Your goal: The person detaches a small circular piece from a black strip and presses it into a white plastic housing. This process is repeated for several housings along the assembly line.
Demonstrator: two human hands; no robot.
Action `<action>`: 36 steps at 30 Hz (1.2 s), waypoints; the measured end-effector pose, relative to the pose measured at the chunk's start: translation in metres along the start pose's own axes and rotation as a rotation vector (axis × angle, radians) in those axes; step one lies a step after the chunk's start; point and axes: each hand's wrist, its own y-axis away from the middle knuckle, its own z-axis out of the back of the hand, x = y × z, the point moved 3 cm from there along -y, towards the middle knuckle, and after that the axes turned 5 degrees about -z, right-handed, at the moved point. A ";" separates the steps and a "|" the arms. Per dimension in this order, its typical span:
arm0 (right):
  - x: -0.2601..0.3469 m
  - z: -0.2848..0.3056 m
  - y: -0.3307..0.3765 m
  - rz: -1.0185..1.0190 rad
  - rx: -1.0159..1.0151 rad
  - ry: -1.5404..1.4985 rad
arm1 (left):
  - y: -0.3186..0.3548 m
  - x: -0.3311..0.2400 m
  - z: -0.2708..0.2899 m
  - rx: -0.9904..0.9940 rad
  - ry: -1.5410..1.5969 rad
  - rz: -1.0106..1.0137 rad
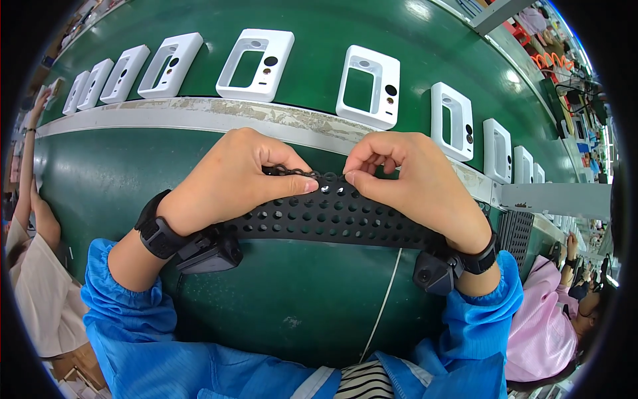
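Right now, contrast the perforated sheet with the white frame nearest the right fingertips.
The sheet is black, the frame white. The sheet has many round holes, the frame one large window. Left hand and right hand hold the sheet; neither holds the frame. Both have openings.

Open over the green table between the sleeves, near side of the strip; narrowed at the edges by the wrist boxes. Open left of the left hand, to the co-worker's arms. Barred ahead by strip and rail; beyond, passable between the white frames. Obstructed at right by stacked strips and grey beam.
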 end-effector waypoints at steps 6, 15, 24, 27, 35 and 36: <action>0.004 -0.004 0.000 0.071 -0.066 0.067 | 0.001 0.003 0.003 0.019 -0.007 -0.002; 0.007 -0.005 0.004 0.258 -0.113 0.201 | 0.000 0.004 0.002 0.023 0.004 -0.003; 0.015 0.007 0.009 0.251 -0.078 0.100 | 0.000 -0.001 0.000 0.053 -0.023 0.024; 0.020 0.020 0.012 0.208 -0.136 0.093 | 0.001 0.001 -0.002 0.039 -0.049 -0.006; 0.000 0.094 -0.010 0.204 -0.476 -0.025 | 0.001 0.000 -0.004 0.009 -0.037 -0.051; 0.003 0.095 -0.012 0.159 -0.470 0.025 | 0.001 0.000 -0.004 0.007 -0.040 -0.051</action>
